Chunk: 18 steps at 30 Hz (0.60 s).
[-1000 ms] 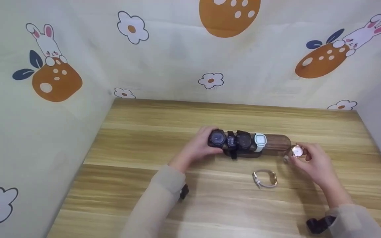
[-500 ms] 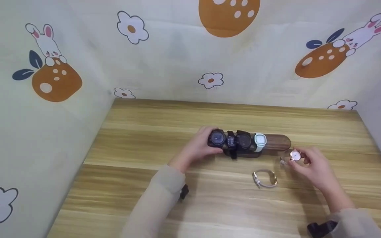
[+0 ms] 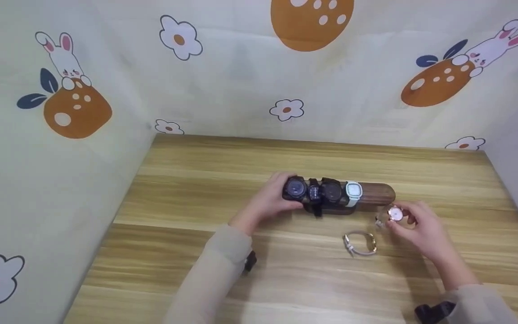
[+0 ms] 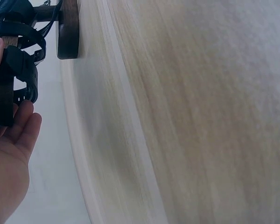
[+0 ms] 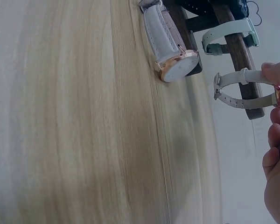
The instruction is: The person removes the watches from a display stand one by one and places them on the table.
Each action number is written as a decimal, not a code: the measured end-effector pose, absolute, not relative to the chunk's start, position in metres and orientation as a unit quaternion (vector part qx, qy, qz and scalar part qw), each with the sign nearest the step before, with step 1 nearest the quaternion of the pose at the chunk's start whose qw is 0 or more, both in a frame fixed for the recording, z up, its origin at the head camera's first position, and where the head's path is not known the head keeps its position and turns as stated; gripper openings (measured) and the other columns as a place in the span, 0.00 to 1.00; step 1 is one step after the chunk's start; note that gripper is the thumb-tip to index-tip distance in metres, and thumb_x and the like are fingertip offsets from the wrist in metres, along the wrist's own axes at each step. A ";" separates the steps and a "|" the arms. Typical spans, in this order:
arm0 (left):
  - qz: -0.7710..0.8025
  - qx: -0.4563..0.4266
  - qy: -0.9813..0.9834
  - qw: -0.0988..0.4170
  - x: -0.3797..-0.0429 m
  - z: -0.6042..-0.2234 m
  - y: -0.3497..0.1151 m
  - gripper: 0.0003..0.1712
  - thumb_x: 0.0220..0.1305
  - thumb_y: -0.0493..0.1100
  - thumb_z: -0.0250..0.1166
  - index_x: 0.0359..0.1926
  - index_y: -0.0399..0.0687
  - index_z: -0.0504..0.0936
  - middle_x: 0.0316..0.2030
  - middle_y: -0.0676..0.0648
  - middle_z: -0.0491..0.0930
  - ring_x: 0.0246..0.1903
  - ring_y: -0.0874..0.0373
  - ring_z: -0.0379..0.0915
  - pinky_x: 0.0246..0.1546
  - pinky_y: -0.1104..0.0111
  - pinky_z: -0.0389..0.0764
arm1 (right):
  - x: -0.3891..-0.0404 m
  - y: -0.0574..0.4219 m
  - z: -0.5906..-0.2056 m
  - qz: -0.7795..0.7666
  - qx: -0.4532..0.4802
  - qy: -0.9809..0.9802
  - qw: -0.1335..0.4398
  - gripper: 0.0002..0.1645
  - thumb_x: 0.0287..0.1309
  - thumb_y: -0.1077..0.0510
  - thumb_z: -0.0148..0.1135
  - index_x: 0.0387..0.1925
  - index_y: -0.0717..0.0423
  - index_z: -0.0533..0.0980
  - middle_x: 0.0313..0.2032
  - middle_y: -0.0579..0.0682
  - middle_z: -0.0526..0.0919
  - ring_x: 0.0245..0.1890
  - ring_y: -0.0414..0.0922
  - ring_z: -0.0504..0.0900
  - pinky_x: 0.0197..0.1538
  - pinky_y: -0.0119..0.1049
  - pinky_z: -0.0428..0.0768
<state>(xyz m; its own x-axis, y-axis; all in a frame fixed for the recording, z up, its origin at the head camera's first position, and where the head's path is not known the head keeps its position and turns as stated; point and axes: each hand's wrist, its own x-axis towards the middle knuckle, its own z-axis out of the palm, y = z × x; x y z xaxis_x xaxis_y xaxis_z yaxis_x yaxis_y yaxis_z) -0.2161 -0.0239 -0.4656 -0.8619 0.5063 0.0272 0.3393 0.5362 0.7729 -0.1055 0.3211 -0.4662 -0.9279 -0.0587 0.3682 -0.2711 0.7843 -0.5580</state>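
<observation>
A dark wooden watch stand [image 3: 378, 194] lies crosswise on the table. My left hand [image 3: 271, 198] holds its left end, the thumb and fingers around the bar beside a black watch [image 3: 296, 188]. Two more black watches and a mint-green square watch [image 3: 354, 191] sit along the bar. My right hand [image 3: 423, 227] pinches a wristwatch [image 3: 395, 213] by its rose-gold case, just in front of the bar's bare right end. Its pale strap [image 5: 257, 75] forms a closed loop, overlapping the bar's end in the right wrist view. Another pale-strapped watch [image 5: 178, 67] lies on its side on the table.
The wood-grain table [image 3: 205, 180] meets a cream cloth backdrop [image 3: 232, 81] with rabbit and flower prints behind and at both sides. The stand's lower base bar [image 4: 68, 32] rests on the table. A black wrist camera [image 3: 434, 311] sits by the right sleeve.
My right hand has drawn the watch slightly toward me and to the left, off the bar's right tip. My left hand and the stand have stayed still.
</observation>
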 end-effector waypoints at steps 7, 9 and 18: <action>0.411 0.253 0.872 0.087 -0.217 -0.466 -0.025 0.47 0.45 0.51 0.74 0.64 0.45 0.63 0.57 0.44 0.67 0.54 0.53 0.68 0.58 0.61 0.69 | -0.107 0.313 -0.463 0.320 0.087 -0.932 0.147 0.28 0.38 0.62 0.75 0.46 0.62 0.78 0.28 0.48 0.70 0.28 0.38 0.65 0.29 0.27 0.67; 0.411 0.254 0.871 0.087 -0.217 -0.466 -0.025 0.47 0.45 0.52 0.74 0.64 0.45 0.64 0.57 0.45 0.67 0.53 0.53 0.68 0.57 0.62 0.70 | -0.108 0.310 -0.461 0.325 0.083 -0.932 0.136 0.28 0.39 0.61 0.75 0.47 0.62 0.78 0.28 0.47 0.69 0.29 0.38 0.65 0.29 0.27 0.67; 0.408 0.256 0.872 0.088 -0.217 -0.468 -0.022 0.47 0.45 0.51 0.74 0.64 0.45 0.63 0.57 0.45 0.67 0.54 0.54 0.68 0.57 0.62 0.70 | -0.108 0.300 -0.463 0.350 0.088 -0.923 0.130 0.28 0.38 0.63 0.75 0.47 0.61 0.78 0.32 0.50 0.69 0.31 0.42 0.65 0.30 0.27 0.68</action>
